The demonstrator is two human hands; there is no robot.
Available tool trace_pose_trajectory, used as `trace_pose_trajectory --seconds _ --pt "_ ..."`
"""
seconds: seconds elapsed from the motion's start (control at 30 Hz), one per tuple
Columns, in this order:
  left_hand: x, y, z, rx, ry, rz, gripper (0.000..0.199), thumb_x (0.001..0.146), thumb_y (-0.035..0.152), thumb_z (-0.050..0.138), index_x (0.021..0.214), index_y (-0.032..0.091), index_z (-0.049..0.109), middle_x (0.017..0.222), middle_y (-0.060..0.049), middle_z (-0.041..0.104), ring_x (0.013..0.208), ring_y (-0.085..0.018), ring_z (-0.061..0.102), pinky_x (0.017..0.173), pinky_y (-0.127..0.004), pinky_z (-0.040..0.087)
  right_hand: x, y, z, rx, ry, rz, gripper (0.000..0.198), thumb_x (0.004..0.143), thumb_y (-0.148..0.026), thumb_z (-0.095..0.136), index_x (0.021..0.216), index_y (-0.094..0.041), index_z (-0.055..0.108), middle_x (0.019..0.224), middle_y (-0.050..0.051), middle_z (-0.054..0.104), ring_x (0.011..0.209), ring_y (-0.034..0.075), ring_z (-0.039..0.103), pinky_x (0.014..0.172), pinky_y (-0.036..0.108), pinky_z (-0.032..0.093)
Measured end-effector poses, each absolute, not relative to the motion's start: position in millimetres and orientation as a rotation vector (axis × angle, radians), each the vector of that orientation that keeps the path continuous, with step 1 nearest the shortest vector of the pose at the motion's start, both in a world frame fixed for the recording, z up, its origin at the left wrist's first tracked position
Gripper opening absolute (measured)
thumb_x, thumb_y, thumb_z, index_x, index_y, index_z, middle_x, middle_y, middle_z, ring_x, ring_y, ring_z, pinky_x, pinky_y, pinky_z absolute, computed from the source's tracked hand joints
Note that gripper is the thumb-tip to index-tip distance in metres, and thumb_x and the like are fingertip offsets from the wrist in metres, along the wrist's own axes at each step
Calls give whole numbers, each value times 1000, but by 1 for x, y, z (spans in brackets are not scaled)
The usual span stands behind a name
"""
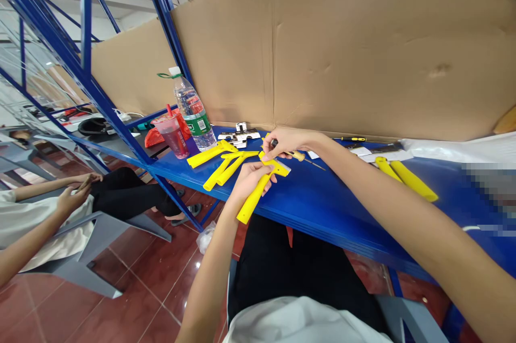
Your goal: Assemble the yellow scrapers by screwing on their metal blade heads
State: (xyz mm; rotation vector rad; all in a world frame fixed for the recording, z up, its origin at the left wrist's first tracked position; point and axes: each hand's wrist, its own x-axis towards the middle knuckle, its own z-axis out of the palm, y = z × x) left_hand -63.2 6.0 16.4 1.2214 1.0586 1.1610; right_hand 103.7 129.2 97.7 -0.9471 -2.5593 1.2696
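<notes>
My left hand (249, 177) is closed around a yellow plastic scraper (253, 201), its handle slanting down toward me and a pale blade edge at its wide head. Just above, my right hand (285, 140) is closed on a screwdriver (297, 155) with a yellow handle, lying across the palm with its shaft pointing right. The right fingertips pinch at the scraper's head; whether they hold a small part there is too small to tell. Left of my hands, several similar yellow scrapers (230, 172) lie in a pile on the blue table (322, 214).
Behind the pile stand a water bottle (197, 117) and a red drink cup (172, 133). Blade packets (241, 135) lie near the cardboard wall (342, 52). More yellow handles (413, 180) rest at right. A seated person (76, 192) is at left, beyond a blue rack post (161, 20).
</notes>
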Motion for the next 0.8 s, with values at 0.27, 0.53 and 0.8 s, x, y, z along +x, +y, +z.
trace_pose_trajectory --seconds 0.27,0.53,0.8 --pt "-64 7 15 1202 1039 1210 31 87 40 79 74 13 71 62 -5 67 41 -11 52 38 -25 38 113 139 98 -886 -2508 1181 38 96 -55 81 94 -18 73 68 -1 62 53 10 51 49 26 40" --pt "-73 17 9 1001 1070 1604 32 82 43 82 76 15 67 72 -6 74 44 -11 54 40 -26 43 114 161 78 -1111 -2767 764 22 86 -28 83 105 -17 80 93 5 78 59 12 61 53 26 45" --pt "-78 18 8 1061 1176 1560 37 84 49 82 78 14 73 54 -3 66 42 -14 56 41 -26 44 103 155 63 -1019 -2888 819 29 84 -25 82 110 -13 82 95 6 82 59 11 60 54 26 46"
